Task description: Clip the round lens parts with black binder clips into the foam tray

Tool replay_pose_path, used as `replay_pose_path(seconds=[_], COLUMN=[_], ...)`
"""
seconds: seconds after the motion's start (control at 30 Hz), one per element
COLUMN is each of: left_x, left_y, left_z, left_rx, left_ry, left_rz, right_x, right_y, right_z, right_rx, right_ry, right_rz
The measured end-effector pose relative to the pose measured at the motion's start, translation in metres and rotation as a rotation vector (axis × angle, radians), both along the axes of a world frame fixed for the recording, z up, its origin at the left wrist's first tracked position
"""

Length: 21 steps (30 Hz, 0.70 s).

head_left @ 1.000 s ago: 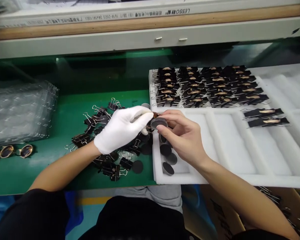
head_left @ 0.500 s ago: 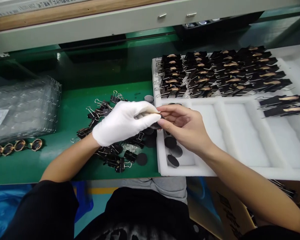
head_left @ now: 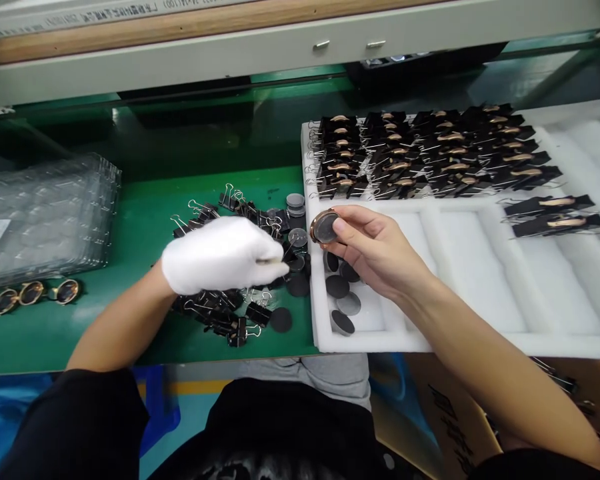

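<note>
My right hand (head_left: 367,250), bare, pinches a round gold-rimmed piece (head_left: 316,230) between thumb and fingers. A dark disc lies against its face under the thumb. My left hand (head_left: 225,257), in a white glove, hovers over a heap of black binder clips (head_left: 223,310). Its fingers are curled together toward the right, and whatever may be between them is hidden. Clear and dark round discs (head_left: 297,238) lie just right of its fingertips. Below my right hand, more dark discs (head_left: 338,287) rest in the near-left compartment of the white foam tray (head_left: 325,343).
Rows of binder clips (head_left: 395,153) gripping gold-edged pieces fill the tray's far side. Two more clipped pieces (head_left: 555,217) sit to the right. At the left are stacked clear plastic trays (head_left: 45,213) and round gold-framed sunglasses (head_left: 33,292). A metal rail (head_left: 280,50) crosses above the table.
My left hand has come away from the round piece and moved left and slightly down, over the clips. My right hand still holds the piece, now turned so its face shows.
</note>
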<state>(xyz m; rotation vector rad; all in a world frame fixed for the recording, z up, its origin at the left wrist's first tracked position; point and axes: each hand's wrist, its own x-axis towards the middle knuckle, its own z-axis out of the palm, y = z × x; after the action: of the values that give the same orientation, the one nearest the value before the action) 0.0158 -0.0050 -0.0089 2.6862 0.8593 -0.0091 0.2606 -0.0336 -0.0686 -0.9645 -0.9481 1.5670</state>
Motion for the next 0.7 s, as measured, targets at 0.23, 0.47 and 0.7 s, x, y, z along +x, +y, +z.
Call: replay_pose_path(seconds=[0.23,0.47,0.7], left_x=[0.016,0.015,0.011], left_y=[-0.006,-0.005,0.003], left_z=[-0.001,0.002,-0.001], left_rx=[0.068,0.004,-0.123], left_ry=[-0.655,-0.383,-0.275], left_rz=[0.519,0.493,0.384], right_x=[-0.002,-0.003,-0.003], right_y=[-0.006,-0.009,-0.011], right_z=[0.005,0.004,0.008], right_rx=[0.182,0.225,0.267], right_ry=[-0.088,-0.17,-0.211], right_rz=[0.273,0.257,0.322])
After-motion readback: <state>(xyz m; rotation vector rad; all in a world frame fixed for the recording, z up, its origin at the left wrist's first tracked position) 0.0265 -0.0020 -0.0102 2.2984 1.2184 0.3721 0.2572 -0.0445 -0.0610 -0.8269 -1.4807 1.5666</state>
